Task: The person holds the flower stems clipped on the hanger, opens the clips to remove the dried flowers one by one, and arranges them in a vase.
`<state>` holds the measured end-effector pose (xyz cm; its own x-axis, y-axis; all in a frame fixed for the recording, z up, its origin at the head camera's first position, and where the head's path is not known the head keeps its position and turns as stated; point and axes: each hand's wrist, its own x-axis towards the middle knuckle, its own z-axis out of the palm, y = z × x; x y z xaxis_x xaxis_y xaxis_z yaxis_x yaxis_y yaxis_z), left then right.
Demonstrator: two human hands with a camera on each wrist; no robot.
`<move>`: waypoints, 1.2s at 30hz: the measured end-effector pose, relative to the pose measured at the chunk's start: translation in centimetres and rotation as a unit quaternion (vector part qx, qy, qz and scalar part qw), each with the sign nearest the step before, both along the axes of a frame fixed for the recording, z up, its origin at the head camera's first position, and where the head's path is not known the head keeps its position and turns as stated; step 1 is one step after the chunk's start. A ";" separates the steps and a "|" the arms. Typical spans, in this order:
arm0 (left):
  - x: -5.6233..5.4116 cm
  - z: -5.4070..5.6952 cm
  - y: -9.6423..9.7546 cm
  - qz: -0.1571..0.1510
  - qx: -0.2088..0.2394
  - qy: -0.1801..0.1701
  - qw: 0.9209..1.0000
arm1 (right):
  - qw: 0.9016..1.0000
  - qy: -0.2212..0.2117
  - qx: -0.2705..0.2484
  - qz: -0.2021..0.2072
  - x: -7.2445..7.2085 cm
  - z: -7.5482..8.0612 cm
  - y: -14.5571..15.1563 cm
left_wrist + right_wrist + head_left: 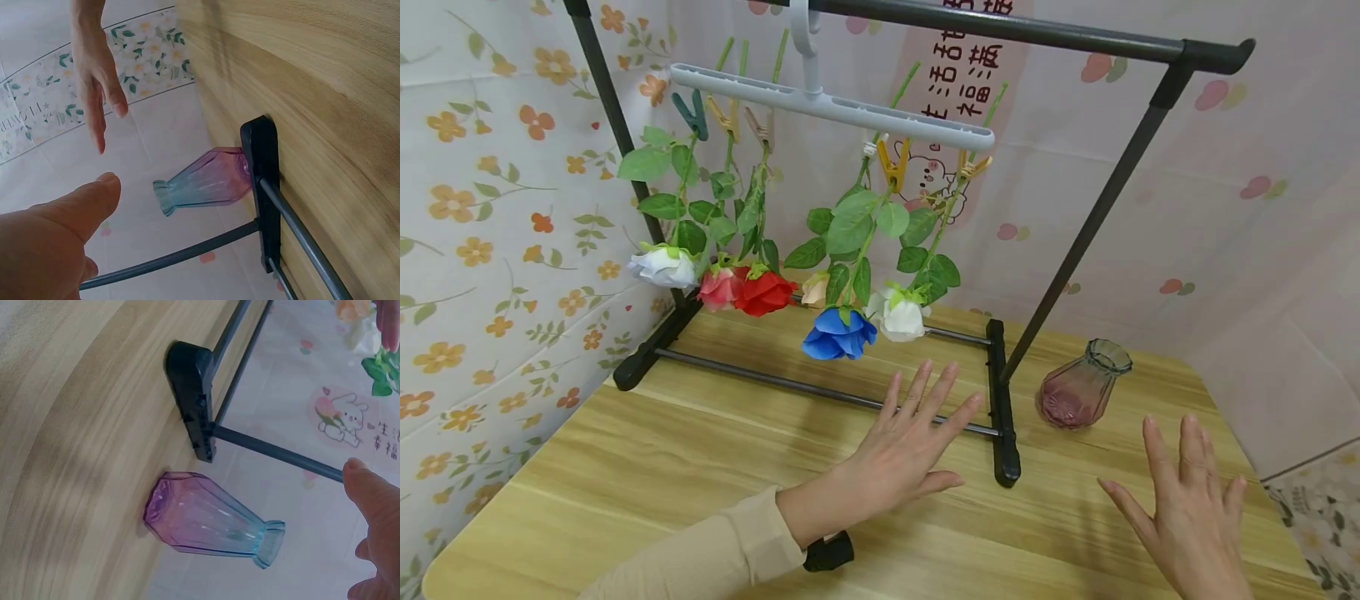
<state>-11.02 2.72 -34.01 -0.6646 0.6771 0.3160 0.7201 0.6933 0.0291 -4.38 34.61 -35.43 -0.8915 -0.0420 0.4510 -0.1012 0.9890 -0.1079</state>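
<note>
While both hands hover empty, fingers spread, the left hand (910,446) is near the blue, artificial-looking rose (838,335) hanging head-down below the pale plastic hanger (865,114); the right hand (1197,512), near the pink-tinted faceted glass vase (1077,392). Handling tip, I'd judge: support the slim green stem (868,250) while squeezing the yellow clothespin (892,177).
</note>
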 end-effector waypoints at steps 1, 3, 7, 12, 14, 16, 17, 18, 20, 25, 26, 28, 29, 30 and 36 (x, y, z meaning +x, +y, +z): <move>0.0 0.0 -0.1 -0.001 0.002 0.001 1.000 | 1.000 0.001 0.000 0.000 0.1 0.1 -0.1; 0.1 0.0 -0.2 -0.003 0.008 0.003 1.000 | 1.000 0.003 0.001 0.001 0.2 0.2 -0.2; 0.3 0.0 -0.4 -0.006 0.015 0.004 1.000 | 1.000 0.011 0.004 0.005 0.4 0.5 -0.5; 0.6 0.1 -0.7 -0.004 0.016 -0.012 1.000 | 0.998 0.046 0.036 0.022 0.5 0.6 -1.2; 0.7 0.1 -0.9 -0.002 0.016 -0.015 1.000 | 0.997 0.051 0.040 0.031 0.6 0.5 -1.6; 0.8 -0.1 -1.1 -0.001 0.022 -0.019 1.000 | 0.998 0.046 0.038 0.038 0.7 0.2 -2.1; 0.9 -0.1 -1.2 0.000 0.025 -0.021 0.999 | 0.998 0.041 0.033 0.040 0.7 0.1 -2.3; 1.0 -0.2 -1.3 0.000 0.028 -0.023 0.999 | 0.998 0.040 0.030 0.043 0.7 0.0 -2.5; 1.1 -0.4 -1.6 -0.002 0.036 -0.030 0.999 | 0.997 0.042 0.028 0.050 0.8 -0.3 -2.8; 1.4 -1.0 -2.1 -0.006 0.049 -0.038 0.998 | 0.997 0.051 0.021 0.059 0.8 -0.9 -3.4; 1.4 -1.2 -2.2 -0.005 0.052 -0.040 0.998 | 0.997 0.049 0.020 0.059 0.7 -1.0 -3.5; 1.5 -1.5 -2.4 -0.003 0.051 -0.045 0.998 | 0.998 0.034 0.015 0.059 0.6 -1.1 -3.7; 1.5 -1.6 -2.5 -0.003 0.052 -0.052 0.997 | 0.998 0.026 0.014 0.058 0.6 -1.2 -3.8; 1.5 -1.7 -2.6 -0.002 0.052 -0.056 0.997 | 0.998 0.020 0.013 0.058 0.5 -1.2 -4.0; 1.5 -2.5 -2.9 -0.006 0.056 -0.064 0.996 | 0.994 0.049 0.013 0.099 -0.1 -1.1 -4.6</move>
<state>-9.52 -0.15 -36.48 -0.6967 0.6502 0.3031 0.7134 0.6723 0.1976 -4.47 30.05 -36.58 -0.8165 -0.2240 0.5321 -0.3023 0.9511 -0.0634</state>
